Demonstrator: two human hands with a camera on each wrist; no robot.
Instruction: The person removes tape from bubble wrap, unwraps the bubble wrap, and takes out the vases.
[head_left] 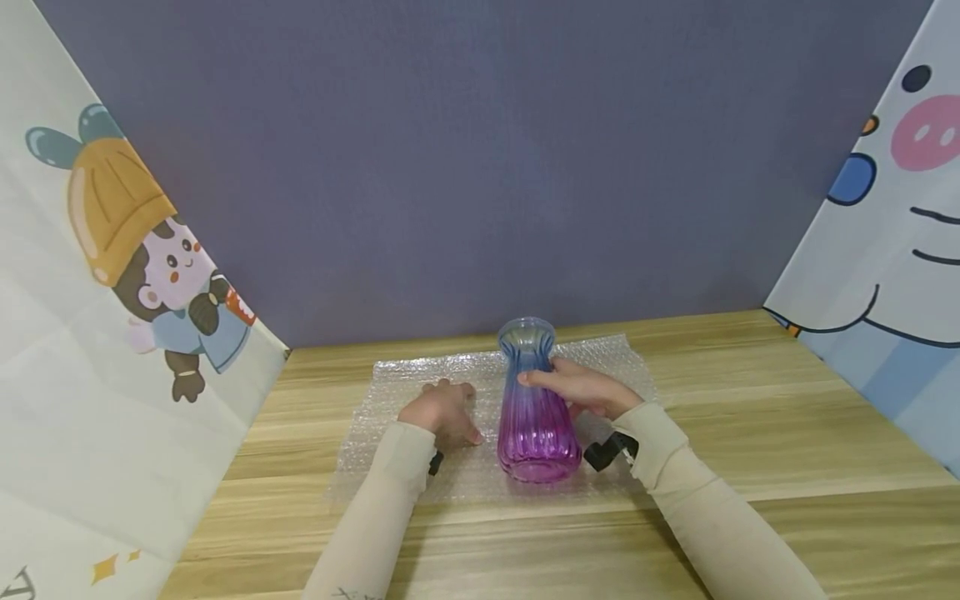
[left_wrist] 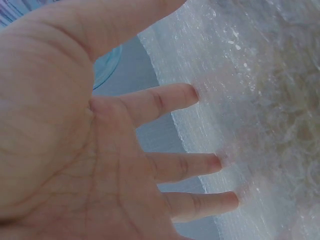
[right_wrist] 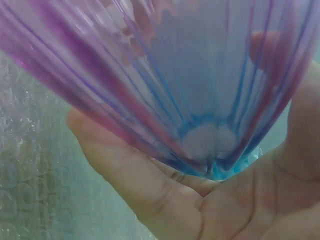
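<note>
A ribbed glass vase (head_left: 536, 417), blue at the neck and magenta toward its base, is in my right hand (head_left: 588, 388). That hand grips it just below the neck, the thumb across the near side; the right wrist view shows the fingers curled round the narrow part of the vase (right_wrist: 165, 90). My left hand (head_left: 442, 412) is to the left of the vase, apart from it. Its fingertips touch the bubble wrap (head_left: 420, 375), with the fingers spread in the left wrist view. The sheet of bubble wrap (left_wrist: 260, 100) lies flat beneath both hands and the vase.
The wooden table (head_left: 780, 400) extends around the sheet on both sides. A dark grey panel (head_left: 480, 167) rises along the back edge. Printed cartoon sheets stand at the left (head_left: 67, 333) and right (head_left: 900, 292).
</note>
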